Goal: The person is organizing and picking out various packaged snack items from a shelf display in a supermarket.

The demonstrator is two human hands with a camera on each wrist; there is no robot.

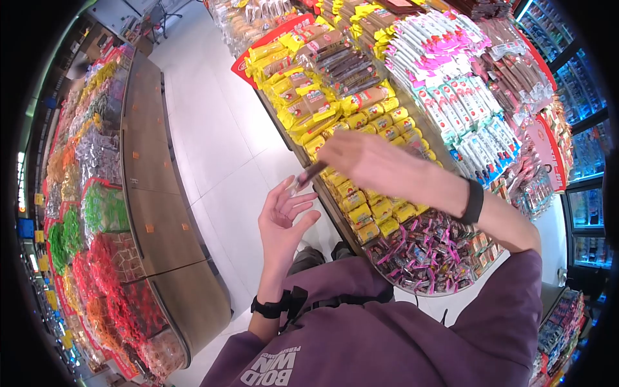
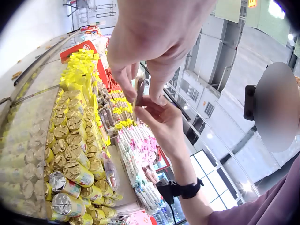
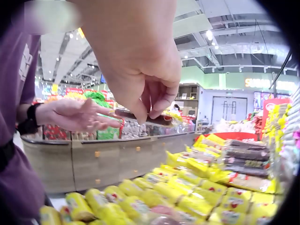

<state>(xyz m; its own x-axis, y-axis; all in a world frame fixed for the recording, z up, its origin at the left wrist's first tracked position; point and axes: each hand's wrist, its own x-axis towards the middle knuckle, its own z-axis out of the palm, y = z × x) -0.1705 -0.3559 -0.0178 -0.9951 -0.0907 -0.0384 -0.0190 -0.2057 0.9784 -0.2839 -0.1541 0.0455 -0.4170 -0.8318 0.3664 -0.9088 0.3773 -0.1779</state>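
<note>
My right hand (image 1: 371,160) pinches a slim, dark brown wrapped snack bar (image 1: 313,174) between thumb and fingertips, above the edge of the display. In the right wrist view the bar (image 3: 160,120) lies nearly level under the right hand (image 3: 140,70). My left hand (image 1: 284,219) is turned palm up with its fingers spread, and its fingertips reach the bar's other end. Seen from the right wrist, the left hand (image 3: 77,115) has fairly straight fingers. In the left wrist view the left hand (image 2: 157,37) hides part of the bar (image 2: 140,89).
Beneath the right arm are rows of yellow-wrapped rolls (image 1: 361,200). Dark sweets with pink ties (image 1: 429,251) fill the near end of the display. White and pink packets (image 1: 442,48) lie farther off. Across the tiled aisle (image 1: 222,135) stands a wooden counter (image 1: 155,180) of bagged goods.
</note>
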